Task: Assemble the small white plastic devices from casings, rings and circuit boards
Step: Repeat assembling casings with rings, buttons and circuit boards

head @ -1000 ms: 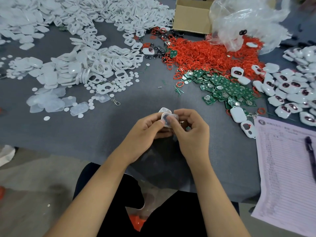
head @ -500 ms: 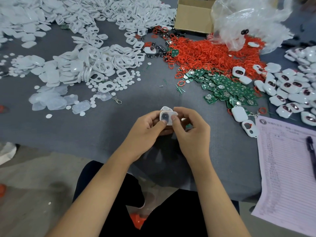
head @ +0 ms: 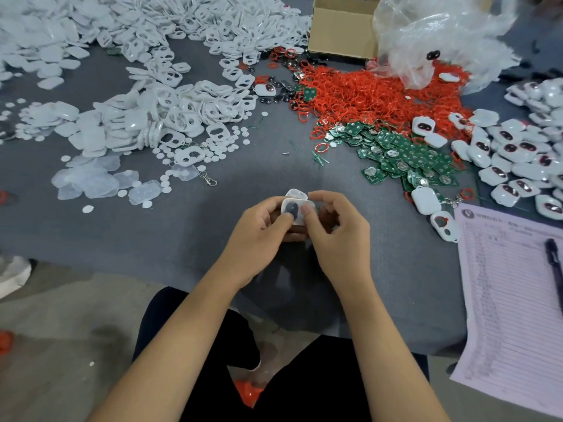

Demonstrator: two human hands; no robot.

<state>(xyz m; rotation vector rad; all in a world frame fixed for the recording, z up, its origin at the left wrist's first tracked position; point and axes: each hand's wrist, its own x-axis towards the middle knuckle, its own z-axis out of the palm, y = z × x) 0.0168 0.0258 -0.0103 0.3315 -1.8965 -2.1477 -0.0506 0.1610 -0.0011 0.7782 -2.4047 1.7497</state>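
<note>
Casing [head: 294, 208] pinched between left hand [head: 259, 236] and right hand [head: 335, 236], mid-assembly; finished devices [head: 518, 159] piled far right of the grip, while loose casings [head: 170, 114], rings [head: 365, 95] and boards [head: 405, 159] remain beyond.

Even soft light, faint shadows, wide-angle edge distortion, slight blur
</note>
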